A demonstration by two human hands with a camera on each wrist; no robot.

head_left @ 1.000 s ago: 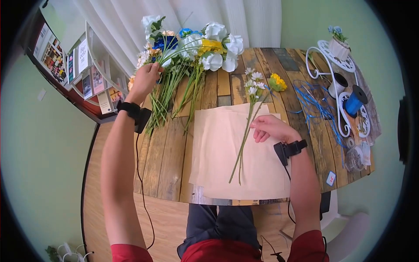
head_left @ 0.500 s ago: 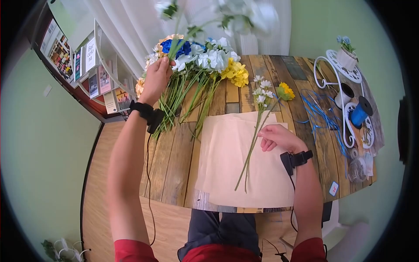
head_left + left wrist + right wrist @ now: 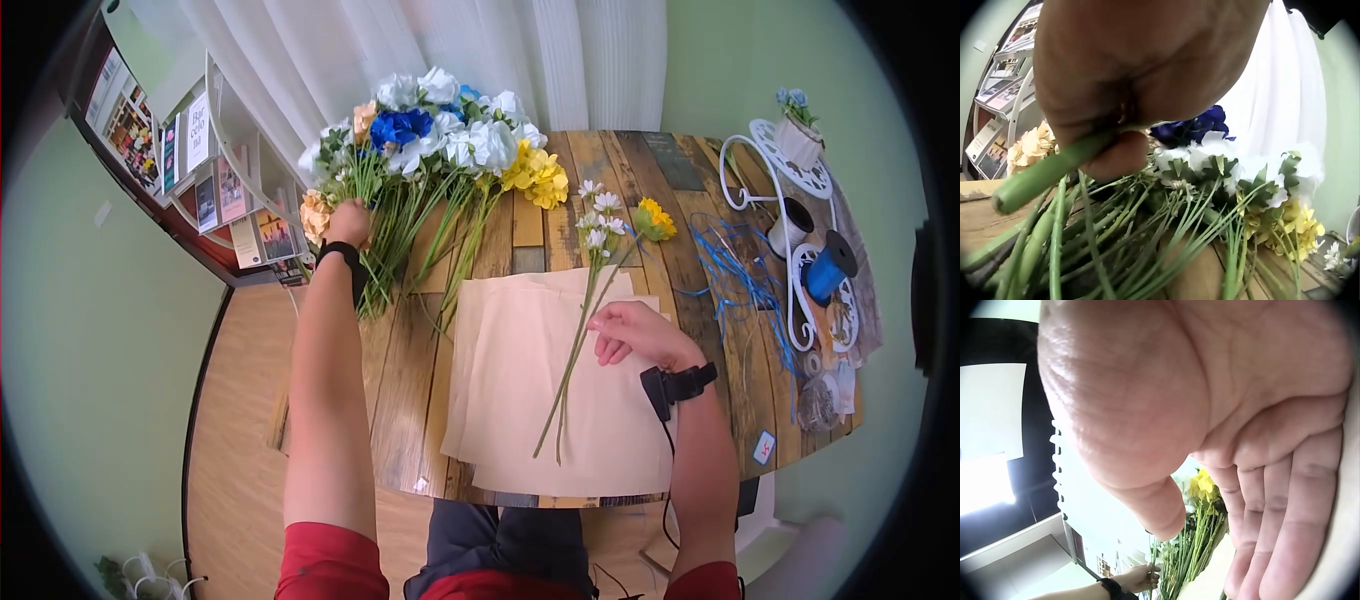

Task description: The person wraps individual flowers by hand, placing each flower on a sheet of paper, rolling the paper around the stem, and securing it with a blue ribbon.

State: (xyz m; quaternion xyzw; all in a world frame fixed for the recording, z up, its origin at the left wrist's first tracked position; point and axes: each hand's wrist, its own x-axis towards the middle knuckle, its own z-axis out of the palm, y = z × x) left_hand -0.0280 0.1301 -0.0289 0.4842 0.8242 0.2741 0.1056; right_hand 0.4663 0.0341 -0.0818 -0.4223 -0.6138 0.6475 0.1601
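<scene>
My left hand (image 3: 348, 222) is at the left end of a pile of artificial flowers. In the left wrist view it grips a thick green flower stem (image 3: 1047, 178) whose cut end points toward the camera. Around it lie many loose stems (image 3: 1147, 231), with dark blue blooms (image 3: 402, 127), white blooms (image 3: 490, 143), yellow blooms (image 3: 535, 175) and peach blooms (image 3: 316, 214). My right hand (image 3: 640, 332) rests over beige wrapping paper (image 3: 510, 400), fingers loosely extended. Its fingertips are right beside the stems of small white flowers (image 3: 605, 222) that lie across the paper.
A yellow flower (image 3: 655, 219) lies by the white ones. To the right are tangled blue ribbon (image 3: 740, 262), a blue ribbon spool (image 3: 829, 268), a white scroll-shaped stand (image 3: 735, 190) and a small potted plant (image 3: 798, 130). A brochure rack (image 3: 225, 185) stands left.
My left hand raised long-stemmed white flowers above the pile, then lowered them onto its left side. The right hand stays beside the small white flowers.
</scene>
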